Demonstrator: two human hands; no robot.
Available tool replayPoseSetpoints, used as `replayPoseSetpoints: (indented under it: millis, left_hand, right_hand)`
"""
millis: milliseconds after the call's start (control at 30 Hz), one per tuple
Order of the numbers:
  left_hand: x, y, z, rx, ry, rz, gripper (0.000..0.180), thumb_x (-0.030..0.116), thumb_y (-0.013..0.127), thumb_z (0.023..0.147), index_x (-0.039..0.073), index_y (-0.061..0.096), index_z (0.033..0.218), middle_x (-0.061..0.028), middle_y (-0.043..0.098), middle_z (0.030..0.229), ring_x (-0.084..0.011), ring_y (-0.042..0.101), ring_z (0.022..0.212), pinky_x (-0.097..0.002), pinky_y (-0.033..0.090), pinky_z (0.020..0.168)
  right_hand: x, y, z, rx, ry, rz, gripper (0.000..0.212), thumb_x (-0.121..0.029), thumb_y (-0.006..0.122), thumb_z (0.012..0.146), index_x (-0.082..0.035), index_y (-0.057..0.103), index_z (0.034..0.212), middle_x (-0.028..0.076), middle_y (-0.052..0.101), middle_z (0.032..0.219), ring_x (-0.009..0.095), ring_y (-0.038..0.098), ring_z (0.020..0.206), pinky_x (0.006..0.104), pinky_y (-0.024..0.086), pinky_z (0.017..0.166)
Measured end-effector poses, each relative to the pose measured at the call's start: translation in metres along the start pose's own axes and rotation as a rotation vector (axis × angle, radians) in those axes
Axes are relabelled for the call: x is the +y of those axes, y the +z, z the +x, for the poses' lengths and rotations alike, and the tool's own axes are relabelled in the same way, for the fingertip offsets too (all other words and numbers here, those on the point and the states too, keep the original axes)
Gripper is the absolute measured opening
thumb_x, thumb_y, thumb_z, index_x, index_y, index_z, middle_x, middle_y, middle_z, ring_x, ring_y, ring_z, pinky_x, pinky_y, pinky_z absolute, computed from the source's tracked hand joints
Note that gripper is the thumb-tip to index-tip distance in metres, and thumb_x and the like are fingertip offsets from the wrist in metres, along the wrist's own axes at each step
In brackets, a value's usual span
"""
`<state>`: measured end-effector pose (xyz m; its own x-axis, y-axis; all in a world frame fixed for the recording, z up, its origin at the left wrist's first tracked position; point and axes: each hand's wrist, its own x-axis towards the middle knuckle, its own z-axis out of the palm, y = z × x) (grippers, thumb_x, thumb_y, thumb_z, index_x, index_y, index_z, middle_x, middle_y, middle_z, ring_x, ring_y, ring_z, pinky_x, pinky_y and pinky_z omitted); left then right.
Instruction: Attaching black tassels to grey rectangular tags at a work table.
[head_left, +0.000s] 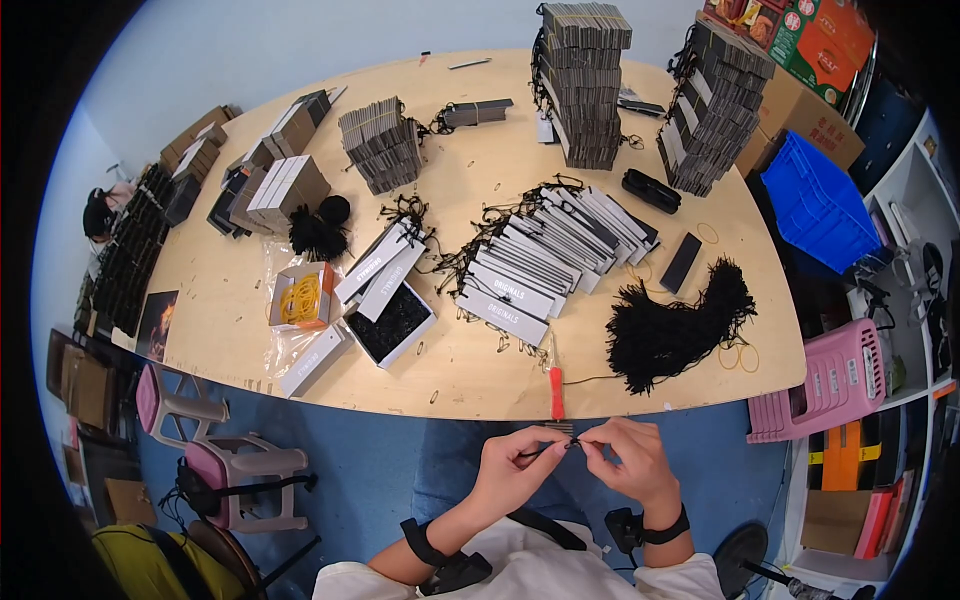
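Just off the table's front edge, my left hand (518, 468) and my right hand (632, 462) nearly meet, thumbs and fingers pinched on a small piece of black cord (573, 443). A small stack of tag edges (556, 427) peeks out above my left fingers, mostly hidden. Right ahead lies a red-handled awl (556, 392). Beyond it, grey hang tags (525, 268) with black strings lie fanned in an overlapping row. A thick bundle of black cords (672, 330) rests to the right, near a dark rectangular block (681, 262).
Tall banded tag stacks (585, 90) stand at the back, another stack (382, 145) left of them. An open box of black bits (420, 350) and a small box of yellow rubber bands (302, 297) sit left. A blue crate (815, 205) and pink stool (825, 385) flank the right.
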<state>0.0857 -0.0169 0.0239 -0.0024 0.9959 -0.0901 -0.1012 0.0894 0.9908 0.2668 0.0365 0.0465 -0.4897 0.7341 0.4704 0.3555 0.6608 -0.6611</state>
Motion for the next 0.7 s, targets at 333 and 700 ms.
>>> replayPoseSetpoints:
  millis: [333, 700]
  left_hand:
    - [-0.002, -0.003, 0.002, -0.012, -0.057, -0.066, 0.012, 0.006, 0.067, 0.090, 0.000, 0.070, 0.100, 0.0108, 0.049, 0.062, 0.0032, 0.031, 0.054, -0.0174, 0.019, 0.048]
    - [-0.006, -0.005, 0.003, -0.127, -0.108, -0.037, 0.008, 0.006, 0.063, 0.094, -0.002, 0.064, 0.094, 0.0047, 0.059, 0.077, 0.0021, 0.041, 0.064, -0.0160, 0.033, 0.055]
  right_hand:
    - [0.003, 0.000, -0.003, -0.019, 0.098, 0.151, 0.021, 0.002, 0.068, 0.077, -0.002, 0.066, 0.097, 0.007, 0.063, 0.071, 0.019, 0.061, 0.057, 0.0278, 0.047, 0.050]
    - [0.011, 0.002, -0.005, -0.101, 0.062, 0.115, 0.018, -0.010, 0.077, 0.075, -0.005, 0.070, 0.091, 0.007, 0.065, 0.069, 0.021, 0.062, 0.059, 0.0299, 0.048, 0.054]
